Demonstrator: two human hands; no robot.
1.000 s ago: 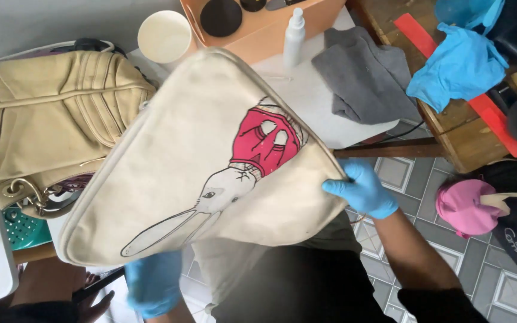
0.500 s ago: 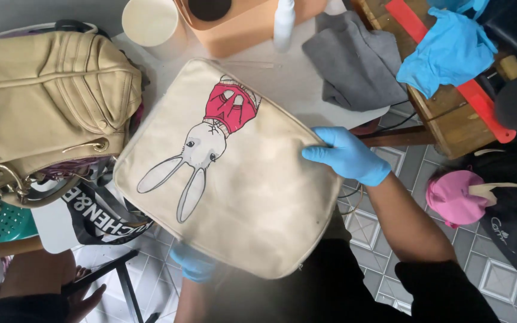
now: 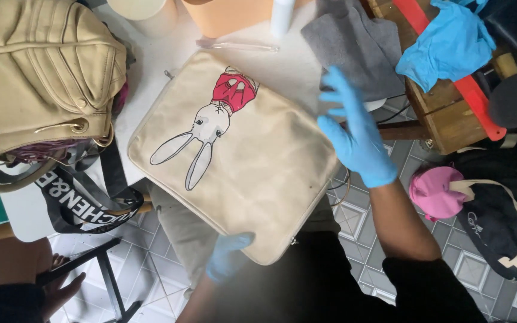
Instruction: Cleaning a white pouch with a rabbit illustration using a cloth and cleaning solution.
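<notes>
Head view: cream canvas pouch (image 3: pixel 240 161) lies tilted, half on the white table (image 3: pixel 151 60), its lower corner hanging off the table edge toward 6 o'clock. Print on it: rabbit in a red top, upside down to the camera, ears pointing to 7 o'clock. Zipper pull shows at the pouch's 11 o'clock edge.

Left hand (image 3: pixel 227 257), blue glove, sits under the pouch's bottom corner; its fingers are mostly hidden behind the fabric, so can't tell their state. Right hand (image 3: pixel 357 134), blue glove, hovers at 3 o'clock of the pouch, fingers spread, gripping nothing, just beside the pouch's edge.

Hard to read: lower frame is dark sleeve and blur. Top items are cut off by the frame.

Around: tan leather handbag (image 3: pixel 37 78) at 9–10 o'clock, near the pouch, not touching. Black strap with white lettering (image 3: pixel 85 203) hangs off the table at 8 o'clock. Grey cloth (image 3: pixel 354 48) at 1 o'clock, partly behind the right hand. Blue cloth (image 3: pixel 450 42) on a wooden crate (image 3: pixel 444 113) at 2 o'clock. Pink cap (image 3: pixel 435 191) on the tiled floor (image 3: pixel 354 239) at 4 o'clock.
</notes>
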